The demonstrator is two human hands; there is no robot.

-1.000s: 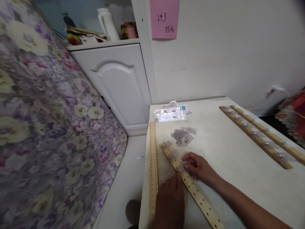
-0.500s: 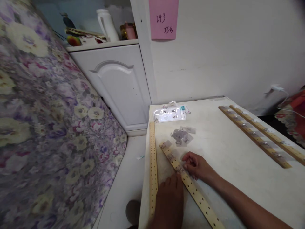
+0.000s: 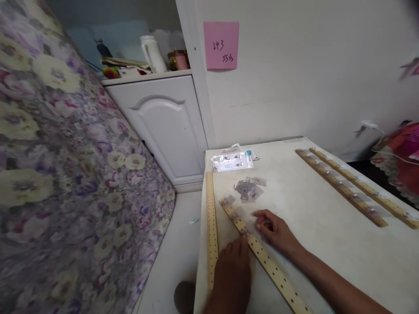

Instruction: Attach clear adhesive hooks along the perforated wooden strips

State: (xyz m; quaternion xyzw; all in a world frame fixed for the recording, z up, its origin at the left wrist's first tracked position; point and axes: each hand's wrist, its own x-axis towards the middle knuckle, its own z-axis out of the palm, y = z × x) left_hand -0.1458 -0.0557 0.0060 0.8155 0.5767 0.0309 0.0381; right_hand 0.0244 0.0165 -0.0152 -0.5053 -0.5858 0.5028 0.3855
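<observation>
A narrow wooden strip with holes [image 3: 278, 279] lies slanted on the table, with several clear adhesive hooks along its far end. My left hand [image 3: 234, 270] is on its left side, the fingertips closed against the strip's edge beside the nearest clear hook [image 3: 248, 232]. To the right of the strip is my right hand [image 3: 275, 229], loosely curled close to that hook's clear backing. Its index finger and thumb are apart, and I see nothing between them. A small pile of clear hooks [image 3: 248, 189] lies just beyond the strip.
Another perforated strip [image 3: 212, 226] runs along the table's left edge. Packaged hooks [image 3: 231, 161] lie at the back by the wall. Two strips with hooks, a near one [image 3: 338, 185] and a far one [image 3: 363, 186], are at the right. A floral curtain [image 3: 81, 174] hangs left.
The view has tilted slightly, so the surroundings sit a little lower in the picture. Both hands stay at the same part of the strip, with the right hand's fingers shifted only slightly.
</observation>
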